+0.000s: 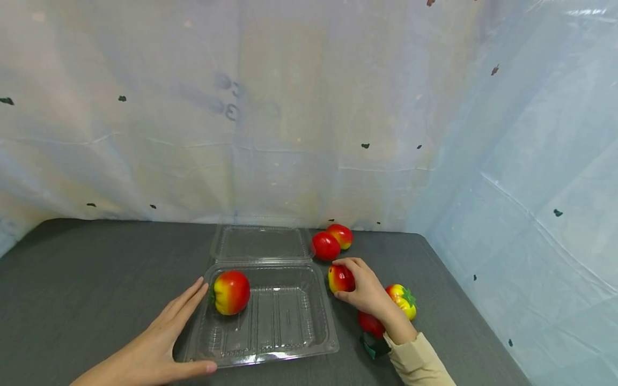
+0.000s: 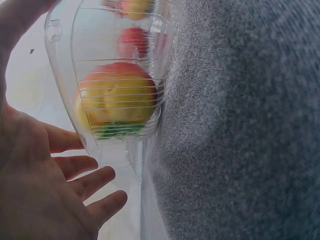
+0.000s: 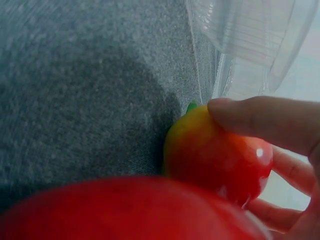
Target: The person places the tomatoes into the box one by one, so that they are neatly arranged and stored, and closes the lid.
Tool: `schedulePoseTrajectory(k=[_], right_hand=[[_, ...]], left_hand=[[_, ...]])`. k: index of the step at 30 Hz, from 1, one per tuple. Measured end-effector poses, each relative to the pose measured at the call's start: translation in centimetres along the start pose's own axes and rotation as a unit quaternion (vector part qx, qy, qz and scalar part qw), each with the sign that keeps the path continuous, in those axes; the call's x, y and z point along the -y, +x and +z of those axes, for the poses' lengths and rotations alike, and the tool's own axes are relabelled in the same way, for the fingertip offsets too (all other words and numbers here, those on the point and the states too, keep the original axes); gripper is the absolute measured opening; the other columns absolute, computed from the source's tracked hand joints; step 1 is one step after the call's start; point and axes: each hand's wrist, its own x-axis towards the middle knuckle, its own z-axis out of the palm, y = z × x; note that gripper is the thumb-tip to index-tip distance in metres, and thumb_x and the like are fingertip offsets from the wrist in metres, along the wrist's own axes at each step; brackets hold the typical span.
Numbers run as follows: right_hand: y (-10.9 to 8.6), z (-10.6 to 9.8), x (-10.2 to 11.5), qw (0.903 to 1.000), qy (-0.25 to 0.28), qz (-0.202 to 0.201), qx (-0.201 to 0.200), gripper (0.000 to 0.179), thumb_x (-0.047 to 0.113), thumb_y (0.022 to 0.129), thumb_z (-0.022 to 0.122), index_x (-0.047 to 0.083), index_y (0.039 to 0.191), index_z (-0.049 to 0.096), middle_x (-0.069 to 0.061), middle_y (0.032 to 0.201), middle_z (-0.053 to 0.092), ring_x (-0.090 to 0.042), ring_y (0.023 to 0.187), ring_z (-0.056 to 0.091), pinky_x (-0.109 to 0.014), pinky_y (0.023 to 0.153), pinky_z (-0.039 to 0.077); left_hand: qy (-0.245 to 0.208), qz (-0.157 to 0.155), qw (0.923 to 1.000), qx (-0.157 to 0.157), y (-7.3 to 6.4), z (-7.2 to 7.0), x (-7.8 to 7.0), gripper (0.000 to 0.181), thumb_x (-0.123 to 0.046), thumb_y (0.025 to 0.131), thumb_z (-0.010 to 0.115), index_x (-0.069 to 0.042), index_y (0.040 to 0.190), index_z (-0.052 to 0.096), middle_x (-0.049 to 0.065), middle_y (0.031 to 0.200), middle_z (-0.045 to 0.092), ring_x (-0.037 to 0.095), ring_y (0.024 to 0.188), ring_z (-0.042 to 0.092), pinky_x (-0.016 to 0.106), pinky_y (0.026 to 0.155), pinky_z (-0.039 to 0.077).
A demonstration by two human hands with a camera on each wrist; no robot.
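A clear plastic clamshell box (image 1: pixel 289 343) lies with its lid folded back. In its left part sits a red-and-yellow fruit (image 1: pixel 232 292), its green leafy end showing through the ribbed wall in the left wrist view. My left hand (image 1: pixel 156 335) is spread along the box's left side, fingers straight at the rim and thumb by the front corner. Just right of the box, my right hand (image 1: pixel 364 289) grips another red-and-yellow fruit (image 3: pixel 215 155) between thumb and fingers. In the right wrist view, that fruit is close to the dark cloth, with a small green tip showing.
Two red fruits (image 1: pixel 325 246) lie behind my right hand, beside the lid. Near my right forearm are a yellow-and-red fruit with green leaves (image 1: pixel 402 301) and a dark red fruit (image 1: pixel 370 325), partly hidden. Plastic sheeting (image 1: pixel 289 107) hangs behind the grey table (image 1: pixel 120 268) and along its right.
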Motion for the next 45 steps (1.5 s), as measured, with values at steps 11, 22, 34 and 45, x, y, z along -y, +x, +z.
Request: schedulePoseTrajectory(k=[11,22,34,45], right_hand=[[0.1,-0.8,0.4,0.9998,0.007,-0.005,-0.016,0.062,0.010,0.070,0.084,0.014,0.127,0.058,-0.011,0.128,0.054,-0.031,0.114,0.053,-0.050,0.094,0.050],[0.4,-1.8,0.9,0.9994,0.011,-0.021,-0.026,0.062,0.011,0.071,0.083,0.014,0.128,0.057,-0.012,0.129,0.052,-0.030,0.114,0.053,-0.048,0.092,0.051],[0.5,-2.5,1.3,0.9984,0.004,-0.045,-0.035,0.062,0.013,0.072,0.083,0.014,0.128,0.056,-0.012,0.129,0.053,-0.030,0.113,0.053,-0.048,0.092,0.051],[0.6,-2.6,1.7,0.9974,0.010,-0.061,-0.037,0.062,0.013,0.072,0.084,0.015,0.128,0.056,-0.011,0.129,0.053,-0.028,0.112,0.053,-0.045,0.091,0.052]], left_hand=[[-0.002,-0.002,1.0000,-0.003,0.0,0.0,-0.3,0.115,-0.049,0.071,0.080,-0.027,0.156,0.005,0.008,0.161,0.006,0.047,0.132,0.027,0.072,0.073,0.043],[0.000,-0.001,1.0000,-0.004,0.0,0.0,-0.3,0.115,-0.050,0.071,0.080,-0.026,0.156,0.005,0.009,0.161,0.006,0.047,0.132,0.028,0.073,0.075,0.042],[0.000,0.001,1.0000,-0.006,-0.1,0.0,-0.3,0.115,-0.050,0.070,0.080,-0.026,0.156,0.006,0.008,0.161,0.006,0.045,0.131,0.028,0.073,0.075,0.042],[0.000,0.005,0.9999,-0.010,-0.1,0.1,-0.2,0.116,-0.048,0.071,0.080,-0.026,0.156,0.006,0.008,0.161,0.006,0.044,0.131,0.027,0.074,0.075,0.041]])
